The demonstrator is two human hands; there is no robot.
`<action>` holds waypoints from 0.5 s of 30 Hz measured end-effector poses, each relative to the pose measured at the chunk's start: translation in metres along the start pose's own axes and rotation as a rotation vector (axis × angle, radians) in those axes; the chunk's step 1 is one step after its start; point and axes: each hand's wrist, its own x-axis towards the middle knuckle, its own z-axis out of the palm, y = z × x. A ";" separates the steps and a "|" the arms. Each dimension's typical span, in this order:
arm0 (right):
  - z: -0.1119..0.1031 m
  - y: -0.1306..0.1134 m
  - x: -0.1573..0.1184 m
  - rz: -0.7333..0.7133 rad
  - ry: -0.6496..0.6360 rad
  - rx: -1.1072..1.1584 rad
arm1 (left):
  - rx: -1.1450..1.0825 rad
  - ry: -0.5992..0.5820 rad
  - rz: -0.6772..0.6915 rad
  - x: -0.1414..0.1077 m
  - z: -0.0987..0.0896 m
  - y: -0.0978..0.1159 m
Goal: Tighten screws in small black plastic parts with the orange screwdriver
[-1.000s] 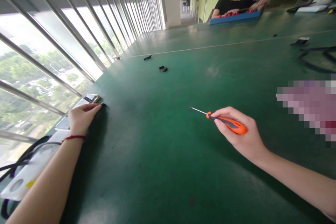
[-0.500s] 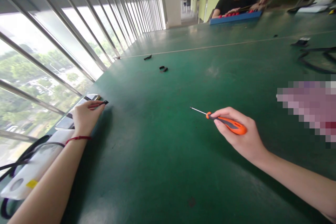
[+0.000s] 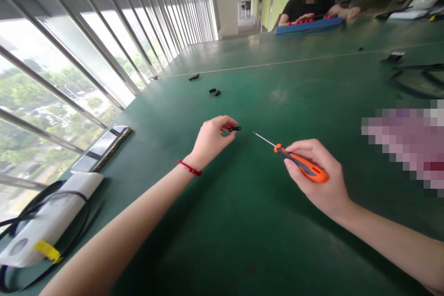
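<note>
Right hand (image 3: 328, 194) has the screwdriver (image 3: 301, 164) gripped, left hand (image 3: 213, 141) pinches a small black part (image 3: 236, 128) just off its tip. No contact yet; black bits (image 3: 217, 93) beyond the screwdriver lie untouched.

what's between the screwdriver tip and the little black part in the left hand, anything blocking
Nothing visible blocks it. The screwdriver in the right hand points toward the small black part in the left hand, not touching it; only green tabletop shows in the gap. Depth is hard to judge.
</note>
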 end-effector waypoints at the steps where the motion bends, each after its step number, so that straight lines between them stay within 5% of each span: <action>1: 0.000 0.000 0.000 -0.006 0.009 -0.001 | -0.003 -0.003 0.028 0.003 0.007 0.004; 7: -0.001 0.000 0.001 -0.028 0.020 -0.020 | -0.033 -0.006 0.057 0.002 0.035 0.011; 15: -0.002 -0.001 0.001 -0.022 0.027 -0.027 | 0.012 -0.032 0.069 -0.007 0.040 0.009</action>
